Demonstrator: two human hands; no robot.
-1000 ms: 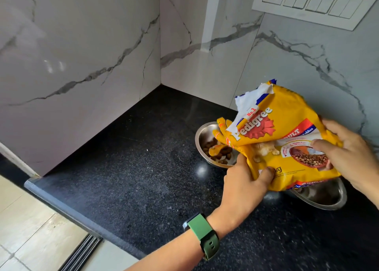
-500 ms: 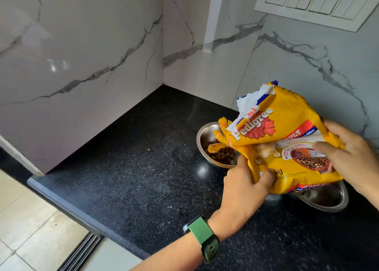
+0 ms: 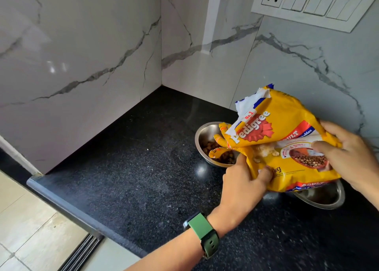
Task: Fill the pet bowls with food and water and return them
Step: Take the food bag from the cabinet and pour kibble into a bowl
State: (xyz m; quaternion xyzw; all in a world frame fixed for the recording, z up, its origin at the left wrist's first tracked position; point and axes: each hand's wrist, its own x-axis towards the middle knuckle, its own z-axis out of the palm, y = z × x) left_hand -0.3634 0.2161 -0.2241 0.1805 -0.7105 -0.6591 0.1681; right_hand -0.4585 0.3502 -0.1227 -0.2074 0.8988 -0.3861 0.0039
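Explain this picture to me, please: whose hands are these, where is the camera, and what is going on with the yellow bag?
There is no machine here. A person wears a camera on the head, looking forward and down, so you see their own two arms.

The left hand, with a green watch on its wrist, grips the lower edge of a yellow pet food bag. The right hand holds the bag's other end. The bag is tipped so its torn mouth sits over a steel bowl that already has brown kibble in it.

A second steel bowl sits partly hidden under the bag. Both bowls stand on a black speckled counter in a corner of marble walls.
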